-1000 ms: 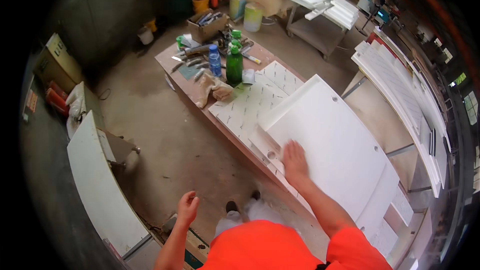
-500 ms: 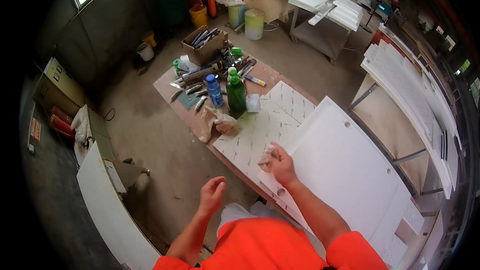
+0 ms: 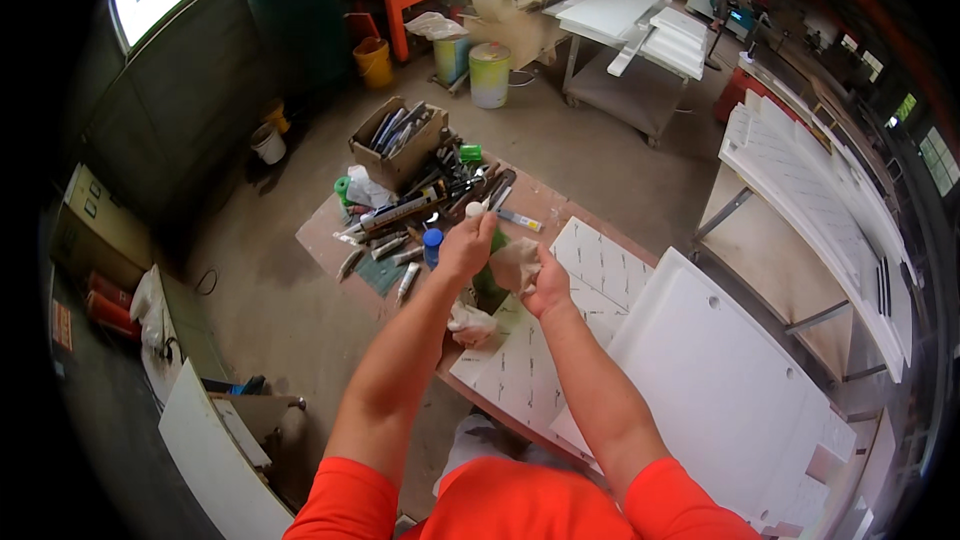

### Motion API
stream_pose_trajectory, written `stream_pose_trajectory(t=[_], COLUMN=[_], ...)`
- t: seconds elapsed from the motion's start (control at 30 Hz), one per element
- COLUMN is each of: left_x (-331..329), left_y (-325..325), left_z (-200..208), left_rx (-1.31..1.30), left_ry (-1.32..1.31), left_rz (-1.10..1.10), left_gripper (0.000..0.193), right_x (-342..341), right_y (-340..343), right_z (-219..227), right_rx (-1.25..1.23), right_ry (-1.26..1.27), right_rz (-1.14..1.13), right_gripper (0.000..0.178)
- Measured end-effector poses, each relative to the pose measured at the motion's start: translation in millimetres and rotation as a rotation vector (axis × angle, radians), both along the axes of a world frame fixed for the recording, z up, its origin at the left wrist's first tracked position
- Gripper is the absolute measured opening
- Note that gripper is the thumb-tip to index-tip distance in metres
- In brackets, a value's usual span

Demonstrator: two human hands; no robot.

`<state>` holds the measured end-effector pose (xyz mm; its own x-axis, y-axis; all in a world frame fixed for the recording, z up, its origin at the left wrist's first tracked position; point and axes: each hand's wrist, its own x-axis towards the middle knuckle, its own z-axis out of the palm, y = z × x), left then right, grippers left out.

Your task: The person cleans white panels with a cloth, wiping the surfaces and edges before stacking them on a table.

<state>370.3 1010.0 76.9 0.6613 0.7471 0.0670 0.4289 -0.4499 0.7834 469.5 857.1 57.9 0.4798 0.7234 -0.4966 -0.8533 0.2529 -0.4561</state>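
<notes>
My left hand (image 3: 467, 248) is closed around the upper part of a green bottle (image 3: 488, 285), whose white cap (image 3: 474, 209) shows just above my fingers. A crumpled beige cloth (image 3: 515, 265) is pinched in my right hand (image 3: 546, 286), close beside the bottle. My left hand and forearm hide much of the bottle. Left of that hand stands a blue bottle (image 3: 432, 246), mostly hidden by my arm. Another crumpled pale cloth (image 3: 470, 324) lies below the green bottle, by the edge of the patterned white sheets (image 3: 520, 358).
Tubes, a caulking gun (image 3: 405, 208) and hand tools clutter the table's far end, around a cardboard box (image 3: 398, 145). A large white panel (image 3: 715, 390) covers the right part of the table. White panels (image 3: 820, 230) rest on a rack at the right.
Both hands have moved forward and come together over the green bottle. My left hand has taken hold of it. The cloth is still in my right hand. The view has shifted slightly.
</notes>
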Motion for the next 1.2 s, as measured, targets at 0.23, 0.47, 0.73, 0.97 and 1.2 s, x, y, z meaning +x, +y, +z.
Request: stream_pose_trajectory(t=[0.23, 0.47, 0.73, 0.97, 1.2], left_x=[-4, 4, -68, 13, 53], left_y=[-6, -5, -34, -124, -102], left_z=[-3, -16, -66, -33, -69], left_rx=[-0.110, -0.106, -0.295, 0.447, 0.517], left_ry=[-0.128, -0.225, -0.558, 0.110, 0.428], left_rz=[-0.075, -0.080, -0.001, -0.667, -0.794], left_gripper=[0.048, 0.042, 0.041, 0.113, 0.084], right_x=[2, -8, 20, -1, 74], right_y=[19, 9, -166, -130, -252], right_z=[1, 6, -2, 1, 11], right_rx=[-0.001, 0.192, 0.001, -0.092, -0.149], right_ry=[0.055, 0.116, -0.239, -0.118, -0.298], right_rz=[-0.142, -0.076, -0.220, -0.345, -0.627], right_gripper=[0.036, 0.033, 0.024, 0.019, 0.024])
